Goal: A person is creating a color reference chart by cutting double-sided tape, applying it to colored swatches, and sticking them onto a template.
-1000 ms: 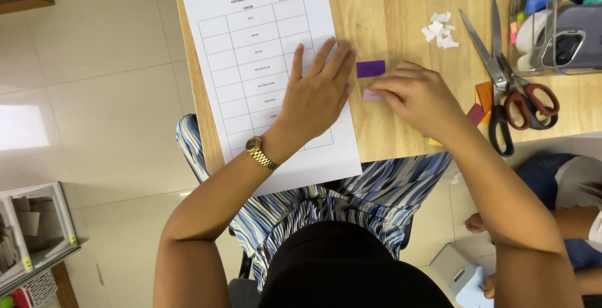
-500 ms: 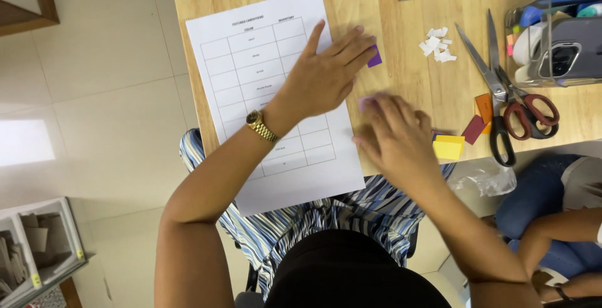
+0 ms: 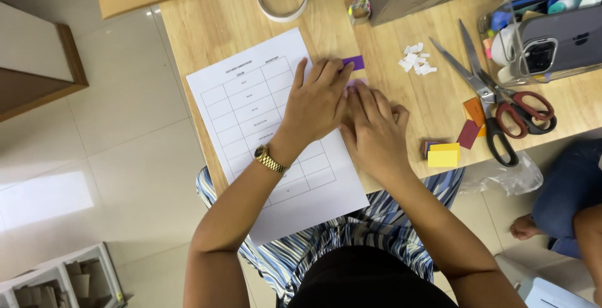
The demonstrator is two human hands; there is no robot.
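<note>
Purple paper strip (image 3: 355,63) pokes out past left hand (image 3: 316,104) fingers (image 3: 335,73).

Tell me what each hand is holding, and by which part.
Nothing is gripped. The left hand lies flat, pressing the printed sheet near its right edge; the right hand presses beside a purple paper strip.

My left hand (image 3: 316,104) covers the right edge of the printed sheet (image 3: 251,113), so some of its table cells are hidden. My right hand (image 3: 373,129) lies over most of a pale purple paper piece (image 3: 357,83); I cannot tell its full shape. The darker purple strip (image 3: 355,63) is partly under my left fingertips. The sheet's print is too small to read. The clear organiser (image 3: 552,38) runs off the right edge.
</note>
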